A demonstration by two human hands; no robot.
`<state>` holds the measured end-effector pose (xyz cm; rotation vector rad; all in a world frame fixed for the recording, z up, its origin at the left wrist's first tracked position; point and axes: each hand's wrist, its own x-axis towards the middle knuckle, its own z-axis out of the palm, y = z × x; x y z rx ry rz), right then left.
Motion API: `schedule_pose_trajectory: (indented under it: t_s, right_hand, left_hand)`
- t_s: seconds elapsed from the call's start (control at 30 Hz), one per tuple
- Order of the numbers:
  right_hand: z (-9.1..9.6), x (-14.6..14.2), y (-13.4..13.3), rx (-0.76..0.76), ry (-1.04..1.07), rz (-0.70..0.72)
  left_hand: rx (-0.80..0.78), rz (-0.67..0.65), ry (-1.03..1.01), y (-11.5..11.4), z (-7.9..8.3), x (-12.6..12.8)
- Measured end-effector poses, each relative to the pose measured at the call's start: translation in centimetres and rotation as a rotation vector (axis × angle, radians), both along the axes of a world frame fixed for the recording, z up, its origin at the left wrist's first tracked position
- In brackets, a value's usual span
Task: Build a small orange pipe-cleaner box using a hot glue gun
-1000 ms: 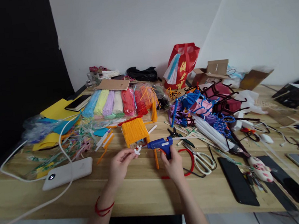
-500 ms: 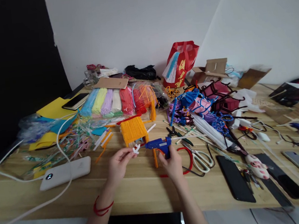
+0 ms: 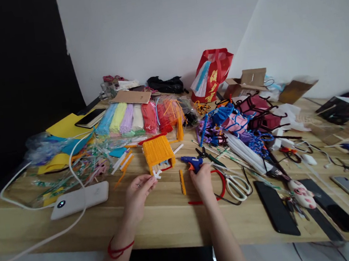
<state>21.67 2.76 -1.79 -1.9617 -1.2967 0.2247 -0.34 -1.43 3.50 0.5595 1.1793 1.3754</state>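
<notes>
My left hand [image 3: 141, 191] pinches a small white branching piece [image 3: 157, 174], which looks like bent pipe cleaner, between thumb and fingertips. Just behind it stands an orange fuzzy box [image 3: 158, 151] with an open front; pale strips show inside. My right hand [image 3: 202, 180] is wrapped round the handle of a blue hot glue gun [image 3: 192, 160], its nozzle pointing left and away from the white piece. Between the hands lies a short orange fuzzy strip [image 3: 182, 182]. A red pipe cleaner [image 3: 223, 185] curves beside my right hand.
White-handled scissors [image 3: 238, 187] and a black phone [image 3: 276, 207] lie to the right. On the left is a white power bank [image 3: 79, 200] with its cable. Behind are bagged coloured pipe cleaners [image 3: 129, 118], a blue and purple craft pile [image 3: 232, 120] and a red bag [image 3: 214, 74].
The glue gun has moved right and down, away from the white piece, with my right hand still on it. My left hand still holds the white piece, slightly tilted.
</notes>
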Motion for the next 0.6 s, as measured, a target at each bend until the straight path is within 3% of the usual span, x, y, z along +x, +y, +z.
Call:
schedule_pose_trajectory:
  t_s: [0.13, 0.27, 0.3, 0.43, 0.6]
  right_hand:
    - [2.0, -1.1, -1.7, 0.154, -0.153, 0.058]
    - [4.0, -3.6, -4.1, 0.462, -0.236, 0.532]
    - [4.2, -4.4, -4.5, 0.512, -0.276, 0.59]
    - [4.2, -6.7, -4.6, 0.611, -0.368, 0.622]
    - [2.7, -7.4, -3.9, 0.683, -0.386, 0.644]
  left_hand:
    - [-0.03, 0.043, 0.067, -0.2, 0.2, 0.1]
    - [-0.032, 0.062, 0.016, -0.1, 0.5, 0.6]
    - [-0.03, 0.059, -0.008, -0.1, 0.6, 0.8]
    - [-0.038, 0.022, -0.06, -0.2, 0.6, 1.4]
    - [-0.04, -0.023, -0.03, -0.6, 0.6, 1.6]
